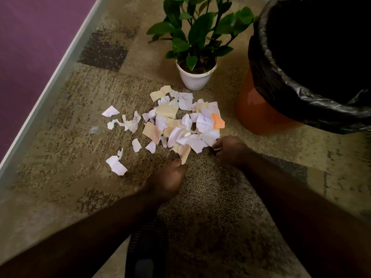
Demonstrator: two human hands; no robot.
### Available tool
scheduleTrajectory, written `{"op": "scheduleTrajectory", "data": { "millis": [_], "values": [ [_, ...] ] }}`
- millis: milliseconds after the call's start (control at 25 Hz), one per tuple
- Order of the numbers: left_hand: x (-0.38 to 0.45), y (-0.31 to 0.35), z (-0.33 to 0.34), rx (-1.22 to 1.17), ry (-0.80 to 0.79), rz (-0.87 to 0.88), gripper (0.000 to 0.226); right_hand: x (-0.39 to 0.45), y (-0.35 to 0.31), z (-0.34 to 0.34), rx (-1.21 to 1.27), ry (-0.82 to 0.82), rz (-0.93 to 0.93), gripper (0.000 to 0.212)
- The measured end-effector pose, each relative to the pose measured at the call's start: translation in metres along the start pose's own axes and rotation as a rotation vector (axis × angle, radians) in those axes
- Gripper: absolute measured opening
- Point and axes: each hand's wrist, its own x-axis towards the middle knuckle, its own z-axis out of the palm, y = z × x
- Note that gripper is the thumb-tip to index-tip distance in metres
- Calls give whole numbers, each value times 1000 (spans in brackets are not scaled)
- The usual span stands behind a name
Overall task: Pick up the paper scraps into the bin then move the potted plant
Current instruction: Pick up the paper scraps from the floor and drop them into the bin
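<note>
patterned carpet [60,149] runs up to a pale skirting and a purple wall. nearest, two forearms reach in. left hand [167,180], fingers curled, pinches the corner of one tan scrap at the pile's near edge; right hand [230,150], fingers curled, grips white scraps at the pile's right edge, apparently to gather from both sides. paper scraps [180,121] lie in one heap, too overlapped to count, with about eight loose strays to its left. beyond stands one potted plant [195,77] in a white pot, just past the heap. one orange bin [259,111] with a black liner stands right of the heap, likely for short carries; none binned yet.
</note>
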Motion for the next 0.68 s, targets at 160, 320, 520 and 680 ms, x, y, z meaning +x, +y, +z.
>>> {"op": "scheduleTrajectory", "data": {
  "millis": [160, 320, 520, 680],
  "values": [
    [-3, 7, -8, -90, 29, -3, 41, -30, 1, -46, -62, -42, -70, 32],
    [-6, 12, -11, -111, 11, -35, 48, -74, -4, -82, -112, -28, -141, 26],
    [24, -2, -12, 56, -31, 29, 62, -139, -9, -96, -92, 6, -165, 26],
    [42, 3, -13, 343, -178, 153, 34, -171, -6, -82, -121, -26, -186, 32]
  ]
}}
